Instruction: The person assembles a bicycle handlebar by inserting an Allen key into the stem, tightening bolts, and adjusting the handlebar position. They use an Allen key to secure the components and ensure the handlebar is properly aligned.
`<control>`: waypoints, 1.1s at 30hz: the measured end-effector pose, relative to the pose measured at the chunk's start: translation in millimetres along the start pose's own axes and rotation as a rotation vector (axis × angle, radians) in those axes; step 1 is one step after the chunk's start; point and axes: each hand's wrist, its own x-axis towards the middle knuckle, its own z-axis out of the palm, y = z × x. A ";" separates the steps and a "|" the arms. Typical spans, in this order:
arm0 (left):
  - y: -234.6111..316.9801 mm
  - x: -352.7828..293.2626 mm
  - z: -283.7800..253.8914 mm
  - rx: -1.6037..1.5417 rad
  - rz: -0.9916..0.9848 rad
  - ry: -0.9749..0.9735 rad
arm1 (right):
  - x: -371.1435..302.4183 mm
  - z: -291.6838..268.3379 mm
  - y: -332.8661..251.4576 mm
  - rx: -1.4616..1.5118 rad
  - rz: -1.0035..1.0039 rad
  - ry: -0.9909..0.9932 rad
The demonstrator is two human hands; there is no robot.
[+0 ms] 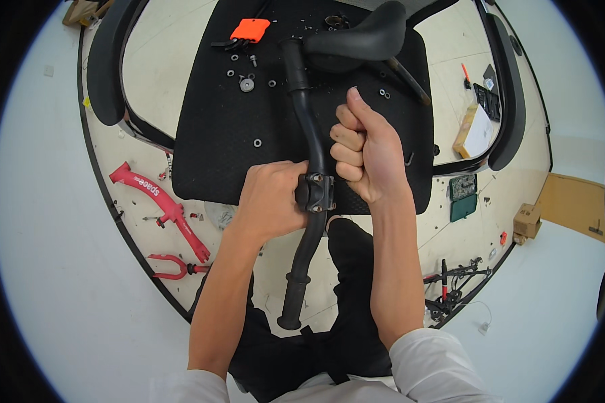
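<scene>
l hand [275, 200] is clamped w/ fingers curled round the black stem clamp [317, 193] at the middle of the black handlebar [315, 227]; its fingertips are mostly hidden. the bar runs roughly lengthwise, far grip [296, 70] over the black chair seat [212, 138] by the saddle [363, 43], near grip [292, 303] out past the seat's front edge, above the gap btwn the person's legs. r hand [366, 148] is just to the r of the bar, apart from it, fingers together & curled to the palm, thumb up; can't tell if smth's inside. small hooked metal pc [409, 159] shows beside the r wrist. on the seat, l of the bar: orange item [250, 30], bolt [253, 61], round metal disc [247, 85] & a few washers [257, 143]. seatpost [410, 82] sticks out r of the saddle. floor, l side: pink frame [156, 195] w/ pink fork [175, 266] near it. floor, r side: open green case [463, 208], cardboard box [527, 221], black bike parts [456, 285] lower down.
</scene>
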 end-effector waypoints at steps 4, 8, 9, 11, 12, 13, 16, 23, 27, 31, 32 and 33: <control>3.8 -0.7 -4.4 0.026 0.028 0.018 | -0.2 0.2 -0.2 -0.080 0.024 -0.007; 9.1 -1.8 -8.6 0.128 0.107 0.111 | 4.3 -3.9 3.7 0.149 0.104 -0.032; 8.9 -1.9 -8.9 0.144 0.143 0.148 | 8.0 -8.8 4.6 0.267 0.139 -0.075; 6.4 -2.9 -8.9 0.191 0.144 0.177 | 13.9 -17.4 11.8 0.440 0.182 -0.120; 5.1 -3.3 -9.8 0.220 0.143 0.192 | 16.5 -17.8 16.1 0.499 0.192 -0.126; 5.4 -2.3 -9.0 0.178 0.170 0.232 | 18.2 -18.3 18.9 0.557 0.203 -0.131; 10.3 0.3 -4.5 0.108 0.225 0.295 | 18.7 -5.5 31.1 0.366 0.121 -0.053; 9.9 -6.9 -7.0 0.009 0.101 0.199 | 4.9 0.1 10.5 0.154 -0.130 -0.076; 10.7 -9.1 -11.4 -0.173 -0.026 0.171 | -9.2 2.5 -0.4 0.115 -0.212 -0.182; 10.4 -8.4 -11.9 -0.193 -0.013 0.193 | -12.3 4.2 2.0 0.173 -0.218 -0.287; 10.7 -8.8 -11.8 -0.161 -0.020 0.173 | -12.1 4.2 2.4 0.205 -0.207 -0.330; 10.8 -8.6 -12.2 -0.130 -0.025 0.153 | -11.3 7.0 4.6 0.221 -0.206 -0.336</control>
